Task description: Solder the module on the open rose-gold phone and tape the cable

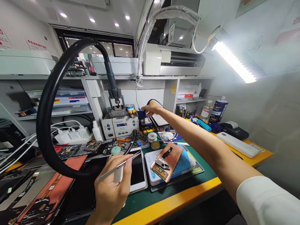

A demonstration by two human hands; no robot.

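In my left hand [112, 184], low in front of me, a pair of metal tweezers [114, 170] is gripped, its tips pointing up and right. Something pale and white shows under those fingers. Below the tips lies a white-framed tablet or phone [138, 187]. My right hand [152, 107] is stretched far back to a small black stand with a digital display [146, 125]. Its fingers are pinched beside a dark blue piece [141, 114], and a black cable loops behind the hand; what it holds is hidden. A copper-coloured phone back part [174, 153] rests on stacked boxes right of the tablet.
A thick black hose [44, 103] arches across the left side beside the hot-air station [122, 126]. Phone parts [75, 162] cover the left bench. Solder wire [152, 137], a spray can [218, 109], a bottle [206, 110] and a white power bank-like case [236, 143] stand rightward.
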